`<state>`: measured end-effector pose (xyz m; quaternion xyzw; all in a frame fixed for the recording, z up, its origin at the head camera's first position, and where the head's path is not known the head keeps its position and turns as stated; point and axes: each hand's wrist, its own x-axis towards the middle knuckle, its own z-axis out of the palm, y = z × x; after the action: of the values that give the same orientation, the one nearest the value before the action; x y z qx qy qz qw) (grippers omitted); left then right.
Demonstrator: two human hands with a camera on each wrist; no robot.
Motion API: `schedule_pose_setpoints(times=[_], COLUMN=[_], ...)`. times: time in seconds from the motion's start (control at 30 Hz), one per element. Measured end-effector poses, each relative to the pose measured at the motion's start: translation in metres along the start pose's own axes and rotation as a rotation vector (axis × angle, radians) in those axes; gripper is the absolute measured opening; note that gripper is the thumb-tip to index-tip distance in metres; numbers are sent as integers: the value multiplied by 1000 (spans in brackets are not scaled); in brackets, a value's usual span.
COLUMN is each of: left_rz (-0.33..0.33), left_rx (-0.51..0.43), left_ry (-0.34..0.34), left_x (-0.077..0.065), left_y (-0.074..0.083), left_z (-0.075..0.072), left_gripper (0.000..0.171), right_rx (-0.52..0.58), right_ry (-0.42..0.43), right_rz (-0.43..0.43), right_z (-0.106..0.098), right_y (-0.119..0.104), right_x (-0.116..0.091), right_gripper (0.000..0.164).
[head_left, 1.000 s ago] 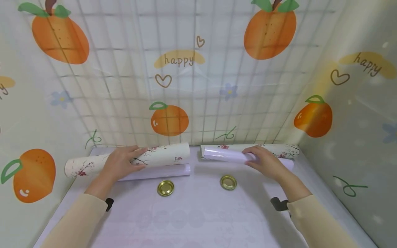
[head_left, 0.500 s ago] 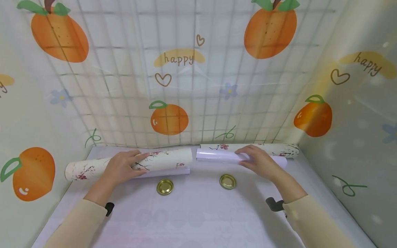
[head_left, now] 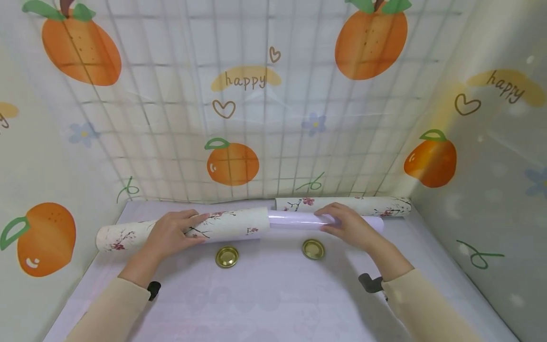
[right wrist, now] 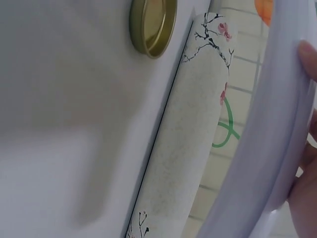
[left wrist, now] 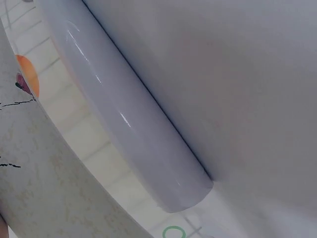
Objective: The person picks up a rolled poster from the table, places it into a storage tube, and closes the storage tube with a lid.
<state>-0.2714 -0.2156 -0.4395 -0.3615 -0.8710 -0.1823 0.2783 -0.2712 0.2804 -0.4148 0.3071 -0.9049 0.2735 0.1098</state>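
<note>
Over the surface point(head_left: 273, 299), the left hand point(head_left: 170, 232) is gripping a blossom-print roll point(head_left: 239, 219) and the right hand point(head_left: 348, 225) is gripping a glossy lilac roll point(head_left: 295, 220); whether the rolls' ends are touching, the head view is not settling. Aligning both rolls is probably helping most. The left wrist view is revealing another lilac roll point(left wrist: 124, 109), resting below, mostly hidden from the head.

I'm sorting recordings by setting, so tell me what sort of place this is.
Probably a small makeshift work booth: fruit-printed sheeting closes in the back and both sides of a pale table, where the left hand grips a flower-patterned roll.
</note>
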Motion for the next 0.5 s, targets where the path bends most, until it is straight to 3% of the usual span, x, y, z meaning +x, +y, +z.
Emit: schedule_pose_setpoints(times=[0.3,0.5], left_rz=[-7,-9], left_rx=[1,-15], left_ry=[-2,-24], left_x=[-1,1], left_y=[4,7], left_z=[3,3], left_gripper=[65,66], right_rx=[50,94], right_ry=[-30,-30], right_rz=[60,34], right_z=[4,11], right_y=[-6,-7], right_x=[1,5], right_gripper=[39,39])
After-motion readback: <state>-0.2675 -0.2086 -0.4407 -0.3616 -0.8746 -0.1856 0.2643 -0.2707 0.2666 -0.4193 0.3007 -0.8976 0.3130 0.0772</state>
